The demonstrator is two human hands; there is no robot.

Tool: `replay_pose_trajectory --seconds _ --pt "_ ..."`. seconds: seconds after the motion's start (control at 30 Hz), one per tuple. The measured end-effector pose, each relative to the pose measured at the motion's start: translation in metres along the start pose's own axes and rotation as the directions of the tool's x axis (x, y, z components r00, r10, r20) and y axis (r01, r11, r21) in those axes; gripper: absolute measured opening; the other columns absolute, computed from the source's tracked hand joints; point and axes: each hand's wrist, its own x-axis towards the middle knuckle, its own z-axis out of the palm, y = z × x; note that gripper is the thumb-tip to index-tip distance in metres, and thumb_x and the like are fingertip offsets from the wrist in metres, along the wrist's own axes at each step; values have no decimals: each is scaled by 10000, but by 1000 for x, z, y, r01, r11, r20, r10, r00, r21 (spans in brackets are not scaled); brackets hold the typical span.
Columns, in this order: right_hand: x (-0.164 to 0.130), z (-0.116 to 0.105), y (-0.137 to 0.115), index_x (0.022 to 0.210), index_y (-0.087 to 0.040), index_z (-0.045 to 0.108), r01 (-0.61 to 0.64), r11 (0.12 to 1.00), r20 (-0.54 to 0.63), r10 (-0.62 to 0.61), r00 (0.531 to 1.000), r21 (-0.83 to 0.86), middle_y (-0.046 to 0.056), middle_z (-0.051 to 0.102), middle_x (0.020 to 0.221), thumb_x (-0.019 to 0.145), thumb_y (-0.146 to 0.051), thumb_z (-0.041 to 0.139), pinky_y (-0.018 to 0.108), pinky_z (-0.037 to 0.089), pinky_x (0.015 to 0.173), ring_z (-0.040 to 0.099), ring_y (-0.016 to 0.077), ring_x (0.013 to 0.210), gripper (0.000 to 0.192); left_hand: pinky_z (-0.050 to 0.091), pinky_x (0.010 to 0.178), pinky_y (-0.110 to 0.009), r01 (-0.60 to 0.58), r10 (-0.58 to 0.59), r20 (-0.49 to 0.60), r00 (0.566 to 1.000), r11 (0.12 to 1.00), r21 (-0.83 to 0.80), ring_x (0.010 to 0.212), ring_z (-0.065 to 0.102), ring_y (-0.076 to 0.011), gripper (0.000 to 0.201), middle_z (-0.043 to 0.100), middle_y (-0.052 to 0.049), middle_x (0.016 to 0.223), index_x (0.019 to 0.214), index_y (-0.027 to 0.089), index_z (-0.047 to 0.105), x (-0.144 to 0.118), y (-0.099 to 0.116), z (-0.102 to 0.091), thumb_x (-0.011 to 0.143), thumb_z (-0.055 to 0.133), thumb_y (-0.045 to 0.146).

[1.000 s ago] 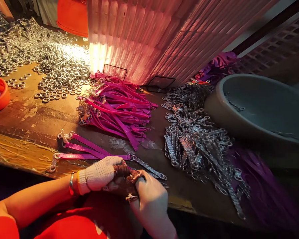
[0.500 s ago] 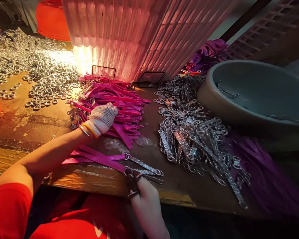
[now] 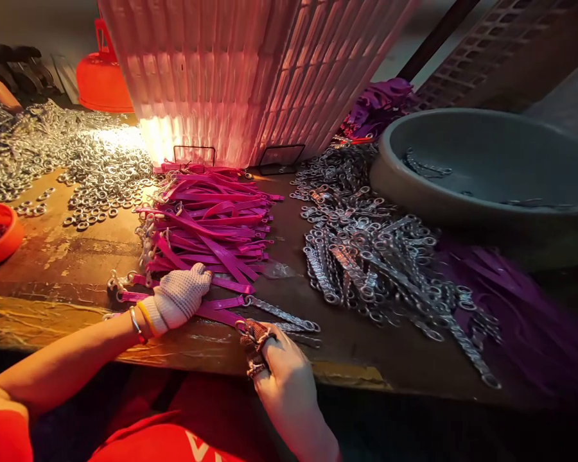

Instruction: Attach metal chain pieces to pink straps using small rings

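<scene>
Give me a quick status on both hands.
Left hand gloved, flat on pink straps. Right hand pinching a strap's ring end at table edge. Chain pile beside.

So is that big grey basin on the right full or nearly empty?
Nearly empty: the grey basin shows mostly bare floor, with only a few chain pieces inside.

Few magenta straps (image 3: 221,303) flat at table edge, clasps at left ends, thin chains (image 3: 282,316) joined rightward
</scene>
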Motion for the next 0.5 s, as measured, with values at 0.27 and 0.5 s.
replay_pose_trajectory --seconds 0.27,0.5 --pt "21 20 -38 979 -164 684 42 997 157 -32 987 -58 106 691 952 718 -37 522 343 518 756 642 242 857 333 455 903 -299 23 -78 -316 946 984 -177 1035 623 -224 352 668 -163 1136 1205 56 636 88 -38 -77 959 450 228" --pt "9 31 -32 1015 -168 696 24 998 189 -13 982 -60 113 702 1017 702 -14 523 341 531 808 664 244 916 390 380 574 -182 -81 13 -220 975 949 -303 604 533 -91 201 638 -8 683 867 102 723 130 -45 -72 860 607 266"
